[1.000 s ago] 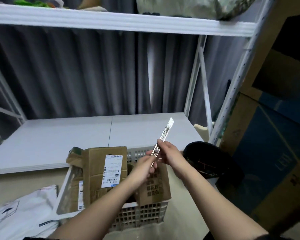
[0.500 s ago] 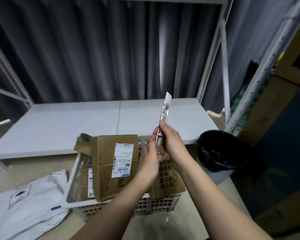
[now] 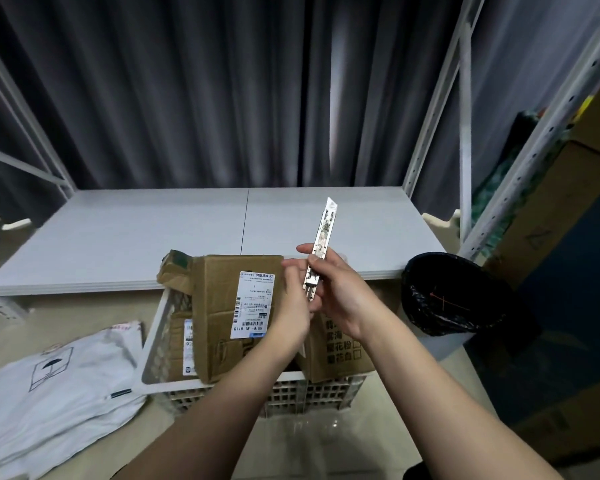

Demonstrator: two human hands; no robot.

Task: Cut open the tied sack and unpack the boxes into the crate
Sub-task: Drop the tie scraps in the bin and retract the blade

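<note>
— Grey curtain fills the top of the frame; what has shifted since a second ago?
— Mostly the view. The upper shelf board has dropped out of sight, and the lower shelf now crosses the middle. The sack lies flat and slack at lower left, the crate sits at centre below the shelf edge, and the black bin stands at the right.
— And the boxes?
— Three at least stand in the crate: the labelled box, a printed box partly behind the arms, and one low on the left. Those have not moved.
— So what changed in the hands?
— The knife went from leaning right to nearly upright, blade tip up, just above centre. The right hand grips its handle with curled fingers; the left hand has closed in on the lower end, fingers bent against it, though whether it pinches the slider I cannot tell.
— Meaning?
— I judge the unpacking done and the blade being retracted.
</note>
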